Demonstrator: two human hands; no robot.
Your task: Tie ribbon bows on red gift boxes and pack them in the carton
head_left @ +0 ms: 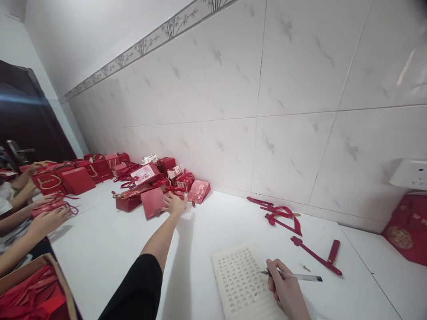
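Plainly, right fingers (274, 270) pinch the pen (307, 278); left fingers (171, 198), grip unclear, lie beside a pink box (152, 203).

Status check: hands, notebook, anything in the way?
Left hand spread at the red boxes. Right hand gripping pen, notebook open, partly filled. Dark red strip lies clear of the page.

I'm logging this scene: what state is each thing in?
Notebook: open, partly filled
Pen: tip exposed
Right hand: closed around pen
Boxes: heaped, some ribbon-tied
Left hand: open, at the boxes
Carton: open, red contents showing
Socket: nothing visibly plugged in
Door: can't tell
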